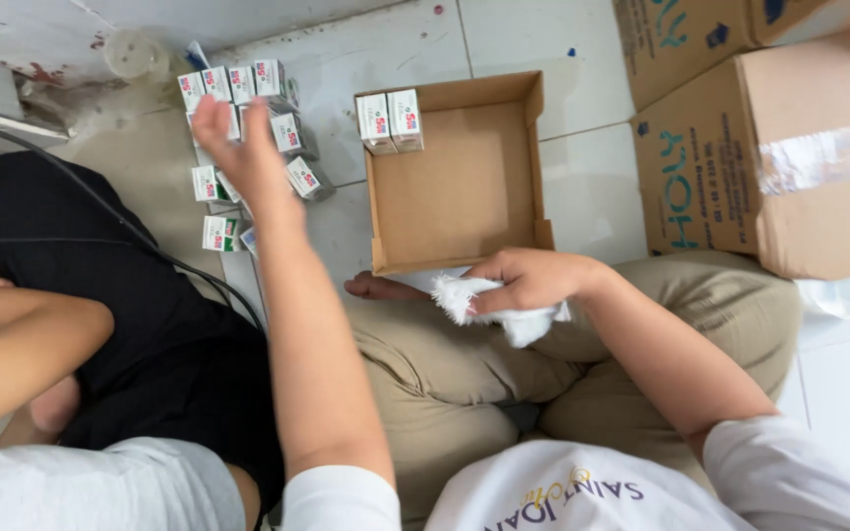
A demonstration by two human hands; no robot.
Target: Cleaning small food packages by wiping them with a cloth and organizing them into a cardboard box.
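Observation:
My left hand (233,147) reaches out, blurred, over a heap of small white cartons (248,128) with red and green marks on the tiled floor; its fingers are spread and nothing shows in them. My right hand (528,280) rests above my knee, closed on a crumpled white cloth (504,310). An open shallow cardboard box (459,177) lies on the floor in front of me, with two of the same small cartons (391,120) standing in its far left corner.
Another person in black trousers (120,295) sits at my left, an arm (22,344) across their lap, a black cable (100,206) over them. Large sealed cardboard boxes (769,147) stand at the right. A wall base runs along the far left.

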